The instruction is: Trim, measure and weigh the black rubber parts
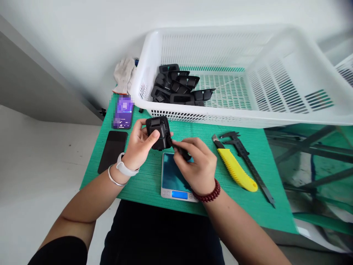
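My left hand (142,140) grips a black moulded plastic part (159,133), its thumb pressed on the part's face. In my right hand (197,162) is a slim tool with a black handle (182,151), and its tip meets the right edge of the part. Fingers and the part hide the tool's working end, so its kind is unclear. Both hands are above the green table mat (149,176). Below my right hand lies a small digital scale (176,176) with a lit blue display, partly covered by that hand.
A white plastic basket (220,117) with several similar black parts (179,86) stands behind. To the right lie a yellow utility knife (237,169) and a dark caliper (248,162). Two phones, one lit (124,112) and one dark (113,151), and a work glove (124,75) are left.
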The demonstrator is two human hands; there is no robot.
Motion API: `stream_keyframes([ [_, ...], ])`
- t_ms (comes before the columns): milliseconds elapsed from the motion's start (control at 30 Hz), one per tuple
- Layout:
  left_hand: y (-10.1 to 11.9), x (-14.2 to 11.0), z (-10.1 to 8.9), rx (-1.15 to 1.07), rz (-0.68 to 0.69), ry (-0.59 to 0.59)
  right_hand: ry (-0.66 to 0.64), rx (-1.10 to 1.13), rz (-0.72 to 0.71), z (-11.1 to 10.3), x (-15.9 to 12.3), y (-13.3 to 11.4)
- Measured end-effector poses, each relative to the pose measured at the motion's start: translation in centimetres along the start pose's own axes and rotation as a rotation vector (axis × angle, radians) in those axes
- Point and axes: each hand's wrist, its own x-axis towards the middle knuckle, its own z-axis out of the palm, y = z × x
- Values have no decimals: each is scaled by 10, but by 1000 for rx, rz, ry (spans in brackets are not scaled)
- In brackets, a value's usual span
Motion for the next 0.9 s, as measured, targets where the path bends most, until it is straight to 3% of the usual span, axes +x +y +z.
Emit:
stream_keyframes([
  [100,-2,-2,-1,31,-7,15,139,-35,121,-4,6,0],
  [167,-3,-3,-1,46,-21,8,167,-52,99,-6,7,1],
  [433,2,-4,3,28,-13,25,-79,-48,-166,2,-4,9],
  [700,-3,-8,4,56,-38,22,39,-115,-163,1,-4,8],
  [900,-3,-6,1,52,-20,4,-32,-130,-241,2,-3,8],
])
